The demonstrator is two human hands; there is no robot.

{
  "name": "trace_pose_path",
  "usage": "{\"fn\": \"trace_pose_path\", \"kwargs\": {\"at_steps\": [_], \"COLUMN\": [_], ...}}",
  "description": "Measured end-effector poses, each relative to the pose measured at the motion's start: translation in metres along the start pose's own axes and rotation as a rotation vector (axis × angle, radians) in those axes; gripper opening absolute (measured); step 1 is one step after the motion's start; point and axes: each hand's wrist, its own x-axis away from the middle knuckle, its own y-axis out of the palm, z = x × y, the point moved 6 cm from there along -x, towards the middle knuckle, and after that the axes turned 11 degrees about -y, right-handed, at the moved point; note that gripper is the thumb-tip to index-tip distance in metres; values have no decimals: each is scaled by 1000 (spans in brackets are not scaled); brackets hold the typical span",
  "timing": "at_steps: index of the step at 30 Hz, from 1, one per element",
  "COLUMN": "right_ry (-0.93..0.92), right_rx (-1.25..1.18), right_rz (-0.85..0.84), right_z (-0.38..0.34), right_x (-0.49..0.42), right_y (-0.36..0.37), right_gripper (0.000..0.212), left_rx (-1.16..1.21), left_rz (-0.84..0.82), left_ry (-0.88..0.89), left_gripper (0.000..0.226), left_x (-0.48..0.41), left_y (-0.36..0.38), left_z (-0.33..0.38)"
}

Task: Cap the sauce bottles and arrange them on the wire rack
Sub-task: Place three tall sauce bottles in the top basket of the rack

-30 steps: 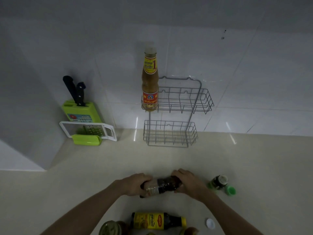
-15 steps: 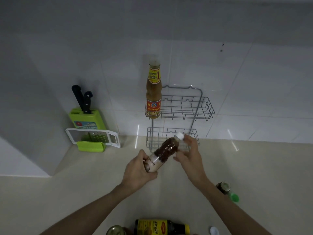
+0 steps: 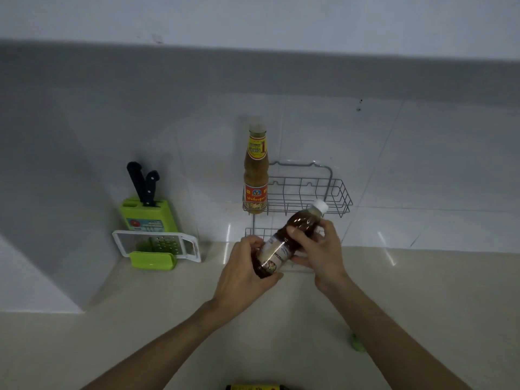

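Both hands [image 3: 247,273] [image 3: 318,249] grip the capped bottle [image 3: 287,239]; I'd stand it upright in the rack [image 3: 340,198] beside the tall one [image 3: 255,170].

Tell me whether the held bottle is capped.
Capped: a white cap sits on the dark bottle, held tilted by both hands.

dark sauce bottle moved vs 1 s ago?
Yes. The dark sauce bottle, held in both hands, has gone from low over the counter up and toward the wall; its white cap now overlaps the upper basket of the wire rack.
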Motion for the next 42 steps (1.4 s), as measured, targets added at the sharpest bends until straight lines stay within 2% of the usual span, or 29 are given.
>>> {"fn": "trace_pose_path", "kwargs": {"at_steps": [4,8,11,14,18,27,30,33,34,36,37,39,41,42], "right_ry": [-288,-590,-705,-714,-664,-616,-574,-553,-573,-633,-632,-464,-187,-53], "right_rx": [67,342,492,582,683,768,729,618,596,601,637,742,836,891], "right_rz": [33,96,33,-120,-272,-247,-275,-257,-216,-159,-194,-476,-865,-1024], "right_z": [-63,-116,-123,-109,-78,-64,-62,-61,-57,-36,-21,27,80,103], "right_x": [-39,-70,-86,-101,-107,-114,-117,-102,-91,-59,-44,-7,36,58], "right_y": [8,22,40,53,69,65,64,61,57,41,33,15,-5,-18], "right_gripper": [58,64,69,69,68,72,75,86,85,69,59,39,30,34], "left_rx": [23,83,164,240,275,165,100,50,54,80,91,66,16,-3], "left_rz": [-8,30,-56,-134,-147,-194,-231,-239,-221,-112,-58,-84,-285,-414], "left_ry": [188,84,-11,-72,-106,-65,-74,-70,-86,-134,-140,-184,-236,-269], "left_gripper": [80,93,101,102,102,108,114,115,113,103,94,71,52,47], "left_x": [-32,-75,-100,-111,-111,-114,-116,-106,-101,-82,-71,-39,-6,12], "left_y": [-26,-45,-42,-34,-25,-25,-24,-28,-28,-29,-30,-24,-8,1], "left_z": [23,34,42,43,25,27,27,28,25,6,-3,-33,-66,-83]}}
